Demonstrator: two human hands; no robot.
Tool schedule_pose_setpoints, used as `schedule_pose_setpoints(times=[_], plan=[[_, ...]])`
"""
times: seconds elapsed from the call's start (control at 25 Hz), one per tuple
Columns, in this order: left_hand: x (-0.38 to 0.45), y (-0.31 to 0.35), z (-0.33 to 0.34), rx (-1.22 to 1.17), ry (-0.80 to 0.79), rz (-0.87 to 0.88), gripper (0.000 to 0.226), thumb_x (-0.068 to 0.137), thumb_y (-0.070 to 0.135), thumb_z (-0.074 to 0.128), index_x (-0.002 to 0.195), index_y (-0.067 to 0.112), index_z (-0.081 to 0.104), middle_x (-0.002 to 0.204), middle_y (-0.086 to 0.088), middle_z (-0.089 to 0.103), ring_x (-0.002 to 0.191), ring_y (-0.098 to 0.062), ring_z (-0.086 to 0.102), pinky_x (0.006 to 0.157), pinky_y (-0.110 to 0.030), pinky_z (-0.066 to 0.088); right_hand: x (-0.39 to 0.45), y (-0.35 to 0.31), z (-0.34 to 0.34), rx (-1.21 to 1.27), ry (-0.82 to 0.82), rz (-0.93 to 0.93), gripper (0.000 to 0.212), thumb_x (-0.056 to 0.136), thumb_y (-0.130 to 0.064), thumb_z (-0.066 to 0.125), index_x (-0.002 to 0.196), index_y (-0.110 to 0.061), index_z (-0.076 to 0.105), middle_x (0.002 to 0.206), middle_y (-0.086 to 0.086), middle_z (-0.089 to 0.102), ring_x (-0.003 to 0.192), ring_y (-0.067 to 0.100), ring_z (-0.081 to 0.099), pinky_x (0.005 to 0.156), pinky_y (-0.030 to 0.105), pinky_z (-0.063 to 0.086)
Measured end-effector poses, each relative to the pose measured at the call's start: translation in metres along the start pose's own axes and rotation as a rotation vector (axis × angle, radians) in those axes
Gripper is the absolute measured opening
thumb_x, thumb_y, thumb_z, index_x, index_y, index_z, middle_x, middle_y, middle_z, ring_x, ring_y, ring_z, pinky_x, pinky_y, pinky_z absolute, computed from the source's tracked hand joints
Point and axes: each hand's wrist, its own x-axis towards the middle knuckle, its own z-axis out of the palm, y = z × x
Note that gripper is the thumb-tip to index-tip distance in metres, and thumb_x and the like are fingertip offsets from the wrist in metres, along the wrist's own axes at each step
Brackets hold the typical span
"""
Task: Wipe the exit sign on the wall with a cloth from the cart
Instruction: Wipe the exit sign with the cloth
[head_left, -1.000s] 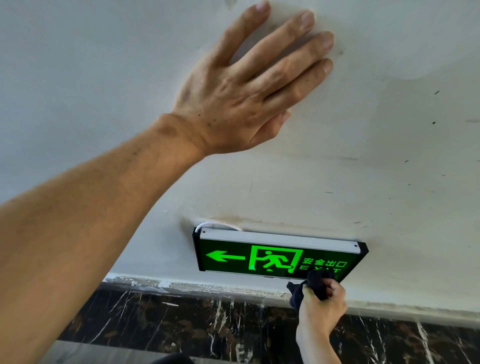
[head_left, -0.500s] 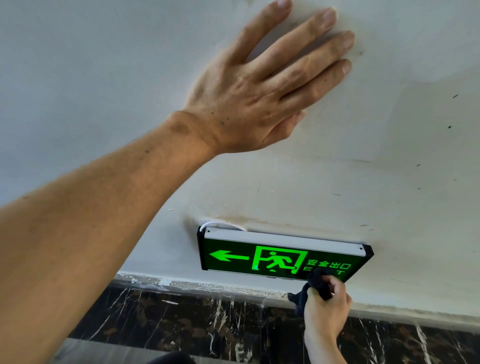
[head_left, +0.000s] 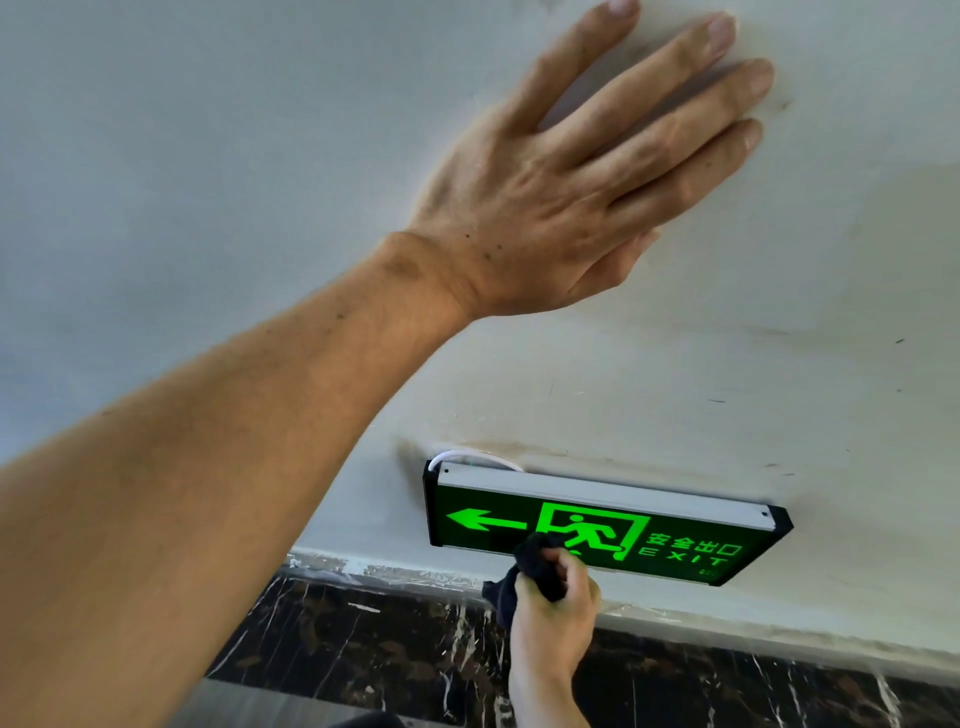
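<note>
A lit green exit sign (head_left: 670, 535) with a black frame and a silver top strip hangs low on the white wall (head_left: 208, 156). My right hand (head_left: 558, 613) grips a bunched dark cloth (head_left: 530, 569) and presses it against the sign's lower edge, under the running-figure symbol and right of the arrow. My left hand (head_left: 571, 171) lies flat on the wall well above the sign, fingers spread, holding nothing. The cart is out of view.
A dark marble baseboard (head_left: 363, 639) with white veins runs along the wall's foot below the sign. A white cable (head_left: 467, 457) loops out behind the sign's top left corner. The wall shows scuffs and small dark marks.
My right hand has slid the cloth leftward along the sign's lower edge, from under the EXIT lettering to under the running figure. The view has shifted slightly; my left hand stays planted on the wall.
</note>
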Motion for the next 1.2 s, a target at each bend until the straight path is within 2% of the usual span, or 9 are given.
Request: schedule_pose_setpoints(times=[0.12,0.24,0.32,0.4,0.52,0.72,0.84,1.04,1.2], plan=[[0.001,0.002,0.0,-0.026,-0.001,0.0,0.047,0.097,0.019,0.044,0.142,0.011,0.056,0.145,-0.008,0.058,0.133,-0.032,0.054,0.108,-0.057,0.041,-0.015,-0.004,0.021,-0.02,-0.057,-0.008,0.046,0.073,0.004,0.071,0.079,-0.039,0.056,0.106,0.003,0.052,0.089,0.019,0.058,0.082,0.035,0.048],[0.0,0.001,0.002,-0.03,-0.003,-0.008,0.047,0.097,0.018,0.042,0.142,0.011,0.056,0.145,-0.008,0.058,0.133,-0.032,0.054,0.109,-0.056,0.039,-0.028,-0.006,0.038,-0.046,-0.132,-0.036,0.047,0.073,0.003,0.07,0.081,-0.04,0.053,0.104,-0.001,0.049,0.084,0.008,0.055,0.078,0.027,0.048],[0.0,0.001,0.001,-0.029,-0.003,-0.012,0.048,0.097,0.018,0.042,0.142,0.011,0.056,0.145,-0.008,0.058,0.133,-0.032,0.054,0.109,-0.056,0.039,-0.036,-0.007,0.047,-0.075,-0.231,-0.049,0.043,0.074,-0.001,0.07,0.082,-0.04,0.054,0.102,-0.006,0.051,0.084,0.003,0.056,0.068,0.013,0.043],[0.0,0.001,0.001,-0.034,-0.001,-0.009,0.047,0.098,0.018,0.041,0.141,0.01,0.057,0.144,-0.008,0.058,0.133,-0.032,0.054,0.109,-0.056,0.039,-0.042,-0.009,0.055,-0.061,-0.377,-0.023,0.034,0.074,-0.005,0.069,0.086,-0.035,0.059,0.102,-0.006,0.057,0.086,0.004,0.058,0.063,0.01,0.043],[0.0,0.001,0.001,-0.047,-0.003,-0.012,0.046,0.099,0.018,0.041,0.141,0.01,0.057,0.144,-0.008,0.058,0.133,-0.032,0.054,0.11,-0.056,0.039,-0.043,-0.009,0.056,-0.04,-0.477,0.0,0.028,0.072,-0.006,0.068,0.088,-0.029,0.061,0.104,0.0,0.062,0.091,0.008,0.061,0.077,0.023,0.047],[0.0,0.001,0.002,-0.036,0.003,-0.019,0.047,0.097,0.02,0.045,0.142,0.01,0.056,0.145,-0.008,0.057,0.133,-0.032,0.053,0.109,-0.056,0.039,-0.039,-0.006,0.041,-0.049,-0.507,-0.022,0.029,0.072,-0.009,0.07,0.09,-0.03,0.063,0.103,-0.001,0.065,0.094,0.009,0.062,0.082,0.026,0.05],[-0.001,0.001,0.001,-0.015,-0.013,-0.009,0.048,0.098,0.021,0.044,0.144,0.011,0.052,0.146,-0.009,0.056,0.134,-0.032,0.052,0.109,-0.057,0.039,-0.042,-0.005,0.028,-0.003,-0.493,0.02,0.03,0.069,-0.009,0.07,0.09,-0.03,0.066,0.102,-0.001,0.068,0.098,0.016,0.063,0.092,0.038,0.051],[-0.001,0.0,-0.001,0.01,-0.031,0.006,0.051,0.097,0.025,0.048,0.146,0.01,0.048,0.148,-0.009,0.055,0.135,-0.033,0.051,0.11,-0.057,0.038,-0.044,-0.008,-0.005,0.085,-0.469,0.076,0.036,0.064,-0.01,0.073,0.082,-0.041,0.068,0.089,-0.006,0.073,0.086,0.017,0.068,0.083,0.035,0.055],[0.0,0.001,-0.008,-0.034,-0.087,-0.004,0.055,0.094,0.028,0.052,0.146,0.009,0.051,0.148,-0.012,0.054,0.136,-0.035,0.049,0.112,-0.056,0.033,-0.043,-0.024,-0.033,0.295,-0.427,0.158,0.031,0.06,-0.004,0.075,0.084,-0.024,0.072,0.09,0.01,0.074,0.082,0.027,0.068,0.084,0.046,0.054]])
